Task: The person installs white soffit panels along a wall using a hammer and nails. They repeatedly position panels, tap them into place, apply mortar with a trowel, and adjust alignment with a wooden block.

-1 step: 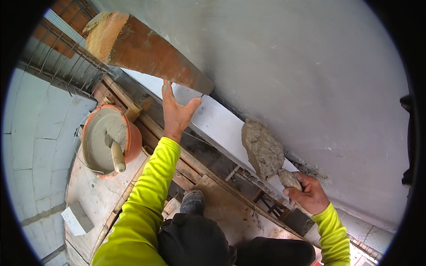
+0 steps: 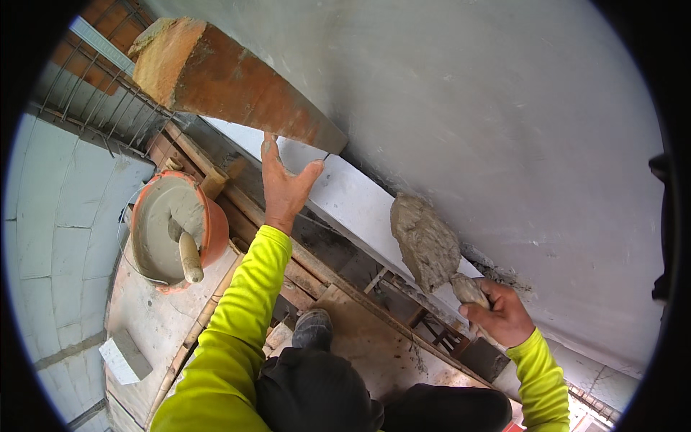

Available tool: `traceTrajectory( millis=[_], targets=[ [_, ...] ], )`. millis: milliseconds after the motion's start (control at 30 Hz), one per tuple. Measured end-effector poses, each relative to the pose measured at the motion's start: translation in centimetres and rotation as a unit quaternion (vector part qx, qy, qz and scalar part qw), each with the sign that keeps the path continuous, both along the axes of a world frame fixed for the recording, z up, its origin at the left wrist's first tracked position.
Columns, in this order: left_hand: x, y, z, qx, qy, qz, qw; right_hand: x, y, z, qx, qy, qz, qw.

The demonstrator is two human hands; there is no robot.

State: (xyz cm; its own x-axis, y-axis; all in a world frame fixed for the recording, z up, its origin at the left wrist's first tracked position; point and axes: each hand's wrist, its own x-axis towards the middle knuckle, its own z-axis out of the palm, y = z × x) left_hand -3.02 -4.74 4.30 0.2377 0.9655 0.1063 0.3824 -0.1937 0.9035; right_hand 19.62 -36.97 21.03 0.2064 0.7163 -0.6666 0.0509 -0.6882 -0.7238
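Observation:
My right hand (image 2: pixel 502 315) is closed around the mortar-smeared handle of a trowel (image 2: pixel 469 291). A thick heap of wet grey mortar (image 2: pixel 425 241) covers its blade, above the white ledge (image 2: pixel 360 191) along the wall. My left hand (image 2: pixel 286 183) is over the same ledge, thumb and index finger spread apart; its other fingers are hidden. The index fingertip meets the lower edge of a reddish-brown block (image 2: pixel 248 86), which has mortar on its upper left end. I cannot tell whether the hand bears any of its weight.
On the left, an orange bucket (image 2: pixel 216 230) of mortar stands on a board, a second trowel (image 2: pixel 190 257) stuck in it. A pale block (image 2: pixel 126 356) lies nearer. Steel bars (image 2: pixel 93 93) jut out at upper left. Gaps show between planks below the ledge; the grey wall (image 2: pixel 533 158) rises at right.
Almost nothing differs. The view has shifted very slightly; both hands, the loaded trowel and the reddish-brown block keep their places.

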Motion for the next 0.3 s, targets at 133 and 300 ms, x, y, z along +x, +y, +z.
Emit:
traceTrajectory(
  millis=[133, 300],
  targets=[
    [-1.1, -0.4, -2.0, 0.015, -0.011, 0.000, 1.000, 0.2, 2.4, 0.2, -0.020, 0.016, 0.017, 1.000],
    [-2.2, -0.1, -3.4, 0.053, -0.037, -0.002, 0.998, 0.2, 7.7, 0.7, -0.060, 0.065, 0.039, 0.995]
  ],
)
